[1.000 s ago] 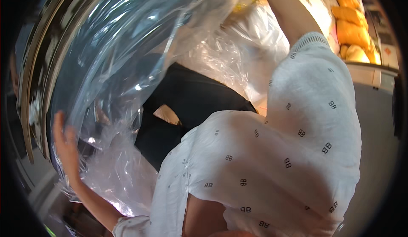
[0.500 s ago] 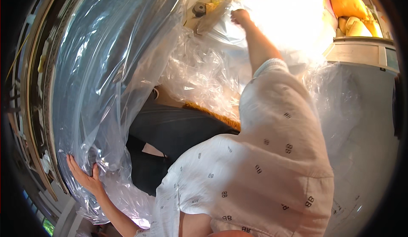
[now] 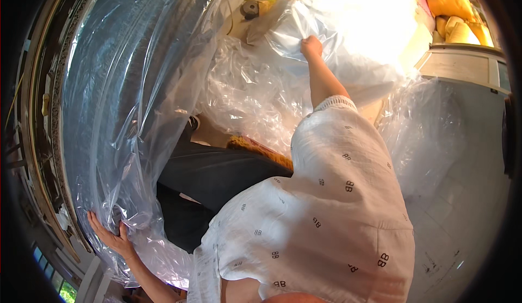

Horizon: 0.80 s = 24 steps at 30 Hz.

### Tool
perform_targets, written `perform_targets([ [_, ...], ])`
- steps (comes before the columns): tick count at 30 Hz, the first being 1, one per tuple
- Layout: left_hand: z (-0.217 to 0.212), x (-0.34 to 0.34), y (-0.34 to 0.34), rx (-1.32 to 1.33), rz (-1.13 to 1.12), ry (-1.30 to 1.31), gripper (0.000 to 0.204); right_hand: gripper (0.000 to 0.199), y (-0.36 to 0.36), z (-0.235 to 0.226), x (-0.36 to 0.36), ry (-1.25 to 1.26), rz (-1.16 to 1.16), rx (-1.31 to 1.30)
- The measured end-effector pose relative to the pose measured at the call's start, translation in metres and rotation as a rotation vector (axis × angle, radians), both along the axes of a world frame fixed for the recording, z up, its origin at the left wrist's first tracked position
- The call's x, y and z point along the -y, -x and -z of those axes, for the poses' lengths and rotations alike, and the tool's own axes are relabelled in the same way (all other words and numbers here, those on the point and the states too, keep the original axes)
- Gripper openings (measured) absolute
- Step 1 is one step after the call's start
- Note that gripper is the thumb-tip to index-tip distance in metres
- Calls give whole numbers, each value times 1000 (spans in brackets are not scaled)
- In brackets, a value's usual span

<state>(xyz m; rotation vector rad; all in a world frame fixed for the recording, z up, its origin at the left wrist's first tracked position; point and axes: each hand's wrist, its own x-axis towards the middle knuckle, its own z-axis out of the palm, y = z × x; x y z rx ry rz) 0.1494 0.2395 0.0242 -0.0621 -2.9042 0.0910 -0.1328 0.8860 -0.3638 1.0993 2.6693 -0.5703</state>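
Head view, left hand [image 3: 111, 235] spread flat, fingers open, against clear plastic sheeting [image 3: 125, 96] at lower left, right hand [image 3: 311, 46] gripping bunched plastic bag [image 3: 348, 36] at upper centre, yellow cushions [image 3: 454, 6] top right.

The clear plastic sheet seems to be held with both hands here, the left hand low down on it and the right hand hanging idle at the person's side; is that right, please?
Not quite. In the head view the right hand is not idle at the side: it reaches up and forward, gripping the bright clear plastic bag. The left hand does press low down on the clear plastic sheet.
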Motion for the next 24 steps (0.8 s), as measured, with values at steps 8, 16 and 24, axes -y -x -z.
perform_targets([
  [8,0,3,-7,-17,-8,67,70,26,-105,-64,-47,1054,339,-460],
  [16,-36,25,3,280,-4,-102,75,15,-216,-149,-212,712,664,-1059],
  [24,-54,-225,104,207,461,-1073,37,14,-165,-284,-4,842,-84,-966],
])
